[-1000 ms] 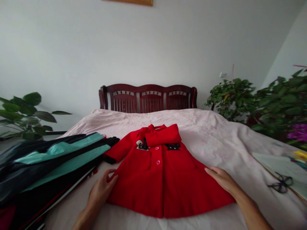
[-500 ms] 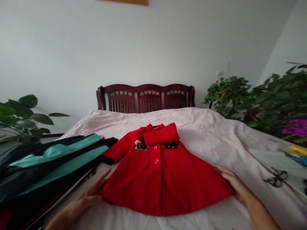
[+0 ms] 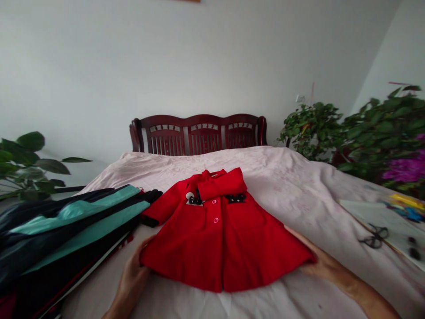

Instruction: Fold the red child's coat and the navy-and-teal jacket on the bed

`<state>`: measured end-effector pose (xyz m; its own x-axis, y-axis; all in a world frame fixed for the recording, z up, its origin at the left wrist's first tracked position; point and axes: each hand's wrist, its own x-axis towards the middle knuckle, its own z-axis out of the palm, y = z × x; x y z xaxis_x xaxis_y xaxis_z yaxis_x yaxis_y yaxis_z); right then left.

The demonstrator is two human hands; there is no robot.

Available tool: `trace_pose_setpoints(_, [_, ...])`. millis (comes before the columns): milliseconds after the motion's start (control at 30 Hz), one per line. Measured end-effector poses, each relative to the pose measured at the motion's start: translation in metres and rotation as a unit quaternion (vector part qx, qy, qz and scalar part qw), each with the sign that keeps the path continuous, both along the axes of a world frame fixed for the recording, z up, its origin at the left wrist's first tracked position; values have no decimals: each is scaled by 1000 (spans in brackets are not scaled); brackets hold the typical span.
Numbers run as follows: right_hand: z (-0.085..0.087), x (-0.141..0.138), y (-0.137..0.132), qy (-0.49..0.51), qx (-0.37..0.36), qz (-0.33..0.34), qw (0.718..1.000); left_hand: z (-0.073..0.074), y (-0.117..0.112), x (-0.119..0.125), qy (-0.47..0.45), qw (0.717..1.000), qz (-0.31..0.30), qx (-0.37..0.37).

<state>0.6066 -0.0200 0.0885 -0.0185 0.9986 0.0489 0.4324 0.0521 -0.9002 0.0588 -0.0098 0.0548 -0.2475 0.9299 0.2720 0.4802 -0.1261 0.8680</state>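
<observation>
We see a coat (image 3: 206,241) in thick, matt cloth, felt-like and mostly smooth, with a dark cuff (image 3: 151,221) that also looks dull. Its round buttons (image 3: 216,220) look like plastic. Beneath it we find a sheet (image 3: 292,199) of thin, soft cloth, matt and finely creased. The headboard (image 3: 205,138) looks to us like varnished wood with a low sheen. In the pile of clothes (image 3: 75,241), the teal cloth looks smooth and faintly shiny, the black cloth flat and dull. We read the wall (image 3: 199,57) as smooth, matt paint and the socket (image 3: 300,98) as plastic.
</observation>
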Motion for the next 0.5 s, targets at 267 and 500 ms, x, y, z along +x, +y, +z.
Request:
trace_pose_setpoints(267, [0,17,18,-16,79,-194,978,8,13,-22,125,989,50,61])
trace_pose_setpoints(500, [-27,48,22,-20,-40,-117,992,8,-2,-31,270,958,-80,-55])
